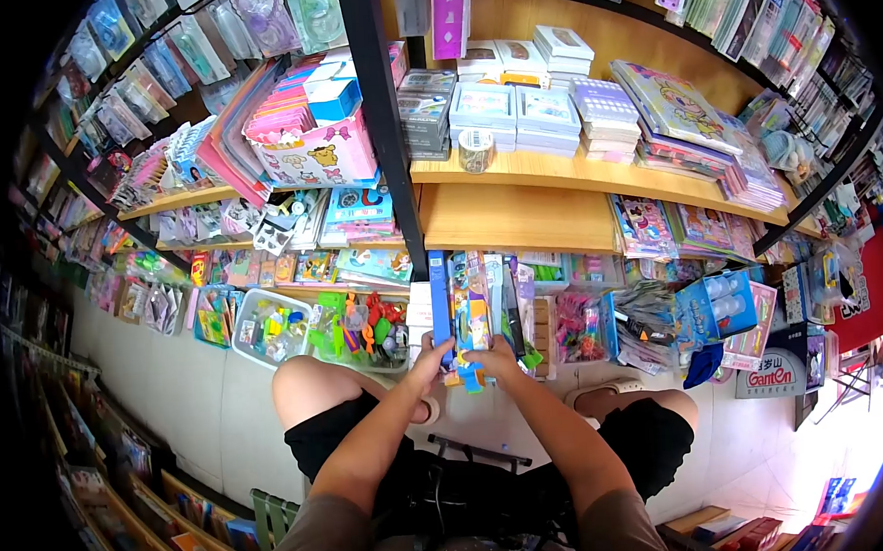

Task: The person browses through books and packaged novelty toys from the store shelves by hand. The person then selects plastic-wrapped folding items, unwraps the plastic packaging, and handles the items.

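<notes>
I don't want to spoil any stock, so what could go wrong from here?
The slim packages by your left hand and right hand sit close beside the blue box, so shifting one might disturb its neighbours. Above, the round roll stands near the front edge of the shelf and could drop if bumped.

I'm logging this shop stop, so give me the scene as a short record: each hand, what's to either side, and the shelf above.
Left hand: at the near end of a long, narrow blue box; grip unclear
Right hand: at a long, multicoloured patterned package; grip unclear
Left side: white plastic bin of small packets
Right side: blue patterned box with pale rounded items
Shelf above: light wooden shelf bearing a short cylindrical roll
</notes>
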A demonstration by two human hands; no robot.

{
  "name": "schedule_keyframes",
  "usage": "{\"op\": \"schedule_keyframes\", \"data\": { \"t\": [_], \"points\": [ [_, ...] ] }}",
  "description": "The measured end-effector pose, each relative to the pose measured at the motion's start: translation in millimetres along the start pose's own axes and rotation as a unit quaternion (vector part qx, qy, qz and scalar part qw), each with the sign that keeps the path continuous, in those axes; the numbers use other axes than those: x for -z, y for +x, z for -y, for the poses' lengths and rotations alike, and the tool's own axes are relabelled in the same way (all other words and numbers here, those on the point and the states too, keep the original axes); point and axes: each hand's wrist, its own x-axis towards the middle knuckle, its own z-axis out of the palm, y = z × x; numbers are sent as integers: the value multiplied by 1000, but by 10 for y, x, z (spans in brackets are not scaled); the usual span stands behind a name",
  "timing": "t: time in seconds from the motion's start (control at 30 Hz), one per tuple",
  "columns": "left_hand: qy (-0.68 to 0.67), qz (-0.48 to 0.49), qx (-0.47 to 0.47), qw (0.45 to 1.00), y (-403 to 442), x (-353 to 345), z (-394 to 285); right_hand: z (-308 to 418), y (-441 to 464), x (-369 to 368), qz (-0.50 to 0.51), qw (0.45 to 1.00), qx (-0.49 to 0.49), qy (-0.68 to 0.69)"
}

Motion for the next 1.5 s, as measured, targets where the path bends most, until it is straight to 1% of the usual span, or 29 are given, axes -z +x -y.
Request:
{"op": "schedule_keyframes", "data": {
  "t": [0.03, 0.13, 0.17, 0.23, 0.27, 0.33, 0.37, 0.4, 0.47, 0.5, 0.6, 0.63, 0.7, 0.73, 0.8, 0.83, 0.87, 0.9, 0.93, 1.0, 1.1, 1.13, 1.2, 1.23, 1.27, 1.33, 1.37, 1.47, 1.5],
  "points": [
    [-48, 37, 0, 998, 11, 24, 22, 13, -48, 12, 13, 1000, -13, 21],
    [-116, 32, -20, 992, -244, -122, -56, 68, -263, 38, 47, 992, -42, 105],
    [-126, 29, -2, 992, -408, -177, -139, 40, -311, 56, 53, 989, -43, 133],
    [-149, 47, -18, 988, -521, -195, -68, -38, -432, 109, 69, 979, -47, 188],
    [-160, 56, -26, 985, -581, -202, -27, -66, -507, 144, 75, 979, -48, 184],
    [-145, 70, -10, 987, -785, -233, -7, 10, -777, 200, 86, 979, -48, 177],
    [-141, 81, -7, 987, -876, -243, 37, 162, -1005, 204, 72, 983, -73, 151],
    [-138, 93, -5, 986, -979, -269, 64, 203, -1133, 210, 69, 985, -57, 146],
    [-127, 99, -38, 986, -1136, -332, 131, 143, -1321, 227, 63, 988, -24, 137],
    [-121, 103, -55, 986, -1201, -364, 128, 48, -1350, 239, 57, 985, 16, 161],
    [-93, 128, -54, 986, -1349, -475, -160, 105, -1354, 259, 17, 983, 131, 131],
    [-92, 131, -74, 984, -1216, -477, -131, 153, -1309, 279, 3, 983, 143, 112],
    [-60, 116, -93, 987, -1027, -521, -311, 316, -1121, 329, -26, 983, 168, 75],
    [-42, 108, -103, 988, -929, -549, -451, 438, -1018, 343, -21, 983, 168, 75],
    [-14, 78, -156, 985, -737, -608, -740, 735, -767, 357, -11, 982, 170, 76],
    [-33, 77, -159, 984, -623, -632, -887, 869, -626, 349, -18, 985, 159, 69],
    [-4, 56, -200, 978, -480, -640, -1027, 1001, -469, 329, -25, 987, 149, 61],
    [17, 25, -215, 976, -358, -658, -1201, 1141, -302, 307, -31, 988, 139, 54],
    [40, 9, -242, 969, -241, -650, -1373, 1275, -142, 286, -20, 987, 155, 40],
    [40, -1, -297, 954, 96, -568, -1575, 1475, 152, 240, 1, 982, 187, 12],
    [77, -29, -317, 945, 590, -370, -1518, 1531, 494, 152, -95, 971, 220, -23],
    [132, -75, -351, 924, 672, -325, -1450, 1463, 618, 156, -109, 966, 232, -15],
    [240, -161, -411, 864, 757, -249, -1257, 1328, 819, 200, -141, 957, 255, 0],
    [231, -167, -374, 883, 802, -207, -1195, 1257, 888, 217, -163, 952, 260, 2],
    [173, -153, -330, 915, 839, -177, -1114, 1187, 958, 225, -181, 945, 270, 45],
    [48, -126, -236, 962, 464, -322, -1290, 1108, 1045, 234, -216, 924, 289, 126],
    [59, -131, -231, 962, 498, -303, -1266, 1037, 1163, 269, -252, 914, 294, 122],
    [25, -95, -216, 971, 656, -239, -1204, 1045, 1211, 302, -322, 901, 289, 6],
    [13, -102, -223, 969, 628, -285, -1242, 1109, 1155, 288, -306, 908, 283, -36]
  ]
}}
